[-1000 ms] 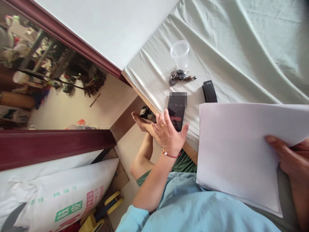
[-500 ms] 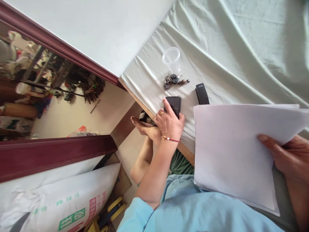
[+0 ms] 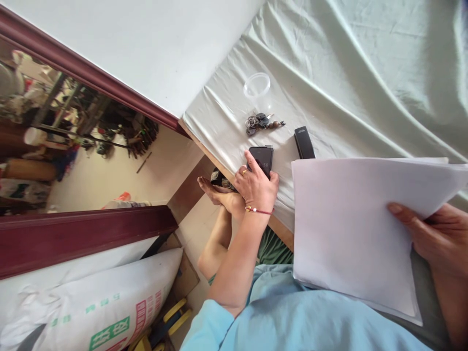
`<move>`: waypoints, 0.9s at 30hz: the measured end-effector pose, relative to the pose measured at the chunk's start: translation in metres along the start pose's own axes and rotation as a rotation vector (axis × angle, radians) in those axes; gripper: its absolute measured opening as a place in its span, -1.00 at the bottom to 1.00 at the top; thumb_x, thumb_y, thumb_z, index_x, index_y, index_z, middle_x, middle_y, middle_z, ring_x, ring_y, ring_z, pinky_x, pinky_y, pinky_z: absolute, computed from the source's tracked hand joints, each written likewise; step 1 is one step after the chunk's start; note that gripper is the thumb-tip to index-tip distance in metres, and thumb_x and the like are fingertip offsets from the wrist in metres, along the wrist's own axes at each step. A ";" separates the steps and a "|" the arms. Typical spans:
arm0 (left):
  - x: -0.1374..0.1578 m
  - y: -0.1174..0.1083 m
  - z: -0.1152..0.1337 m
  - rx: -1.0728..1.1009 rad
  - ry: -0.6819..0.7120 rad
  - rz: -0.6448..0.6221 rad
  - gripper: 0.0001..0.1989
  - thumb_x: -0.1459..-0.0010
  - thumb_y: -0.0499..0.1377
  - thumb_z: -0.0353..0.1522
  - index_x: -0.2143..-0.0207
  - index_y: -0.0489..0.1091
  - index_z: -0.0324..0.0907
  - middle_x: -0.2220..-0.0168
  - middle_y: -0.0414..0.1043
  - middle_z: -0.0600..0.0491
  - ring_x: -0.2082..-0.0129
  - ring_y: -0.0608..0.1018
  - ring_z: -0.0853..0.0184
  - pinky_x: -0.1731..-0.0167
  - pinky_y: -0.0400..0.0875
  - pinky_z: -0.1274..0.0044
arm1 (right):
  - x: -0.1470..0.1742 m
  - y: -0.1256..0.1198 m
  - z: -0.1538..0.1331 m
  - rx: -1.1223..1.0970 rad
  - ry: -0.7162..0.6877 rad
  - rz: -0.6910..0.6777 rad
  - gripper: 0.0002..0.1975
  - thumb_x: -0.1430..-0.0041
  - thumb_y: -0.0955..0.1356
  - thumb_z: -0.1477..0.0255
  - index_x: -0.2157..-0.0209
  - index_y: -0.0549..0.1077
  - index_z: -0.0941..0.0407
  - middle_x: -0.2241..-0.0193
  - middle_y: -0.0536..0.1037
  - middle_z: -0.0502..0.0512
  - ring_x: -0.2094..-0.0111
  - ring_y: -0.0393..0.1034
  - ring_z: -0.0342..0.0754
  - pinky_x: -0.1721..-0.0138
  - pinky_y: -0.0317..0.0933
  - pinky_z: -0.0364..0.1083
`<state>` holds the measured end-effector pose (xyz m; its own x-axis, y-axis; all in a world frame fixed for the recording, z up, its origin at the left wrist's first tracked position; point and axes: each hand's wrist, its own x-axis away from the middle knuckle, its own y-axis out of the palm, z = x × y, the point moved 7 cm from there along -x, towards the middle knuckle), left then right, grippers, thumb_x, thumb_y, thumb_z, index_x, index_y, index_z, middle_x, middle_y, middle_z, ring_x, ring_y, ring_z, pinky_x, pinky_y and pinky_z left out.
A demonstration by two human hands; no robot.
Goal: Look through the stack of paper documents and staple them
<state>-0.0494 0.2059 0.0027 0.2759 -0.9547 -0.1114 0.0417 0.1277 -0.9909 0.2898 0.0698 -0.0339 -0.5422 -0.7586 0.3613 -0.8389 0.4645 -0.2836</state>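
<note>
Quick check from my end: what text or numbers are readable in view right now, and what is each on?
Phone screen, under the left hand: digits that look like "50"; the rest is covered or too small to read.
White sack: green and red printed characters, too blurred and cropped to read.
Paper stack held in the right hand: no print visible.

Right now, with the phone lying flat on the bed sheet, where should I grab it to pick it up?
Grip the phone by its two long edges, coming down from above at the near end by the bed's edge. It lies flat, so nothing slips under it. The left hand already rests there, fingers touching the screen. The keys and black case lie apart, leaving room on both sides.
</note>
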 end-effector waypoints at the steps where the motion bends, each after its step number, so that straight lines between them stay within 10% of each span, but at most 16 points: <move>1: 0.000 0.000 0.000 0.002 -0.002 0.002 -0.11 -0.12 0.16 -0.23 -0.43 -0.04 -0.36 -0.07 0.40 -0.39 -0.08 0.45 -0.17 -0.08 0.31 0.05 | 0.000 0.000 0.000 0.004 -0.003 -0.003 -0.60 0.23 0.62 0.19 0.32 0.66 0.10 0.42 0.60 0.03 0.48 0.38 -0.13 0.56 0.33 -0.19; 27: 0.008 -0.012 -0.017 0.165 0.049 0.016 -0.03 -0.16 0.22 -0.07 -0.43 -0.11 -0.36 -0.26 0.28 -0.41 -0.30 0.31 -0.14 -0.22 0.28 0.06 | -0.002 0.001 0.005 -0.042 0.036 -0.062 -0.57 0.19 0.62 0.21 0.25 0.67 0.10 0.39 0.63 0.05 0.47 0.43 -0.12 0.53 0.36 -0.20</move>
<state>-0.0639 0.1922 0.0123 0.2304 -0.9637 -0.1349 0.1963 0.1818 -0.9635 0.2899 0.0691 -0.0398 -0.4899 -0.7699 0.4091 -0.8718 0.4367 -0.2220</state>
